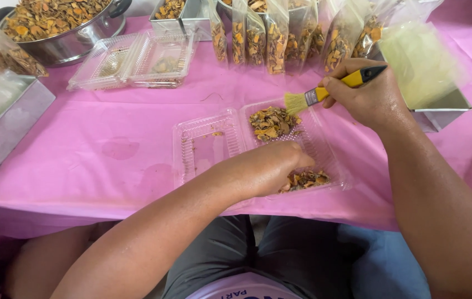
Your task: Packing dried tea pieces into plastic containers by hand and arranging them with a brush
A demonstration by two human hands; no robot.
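On the pink tablecloth (108,149), seen from the head camera, an open clear plastic clamshell tray (208,144) lies just in front of the person, its right half holding dried orange-brown pieces (272,123) in two heaps. The left hand (272,166) reaches into that half with its fingers curled down into the nearer heap (305,179), gathering pieces; the fingertips are hidden, so how tight the hold is cannot be told. The right hand (366,94) is clenched around the yellow handle of a small paintbrush (324,92), its pale bristles just above the tray's far edge, beside the farther heap. Beyond stand a second empty clamshell (136,61), a steel pot (64,33) full of the same pieces, a row of filled clear bags (275,39), and metal boxes at both sides.
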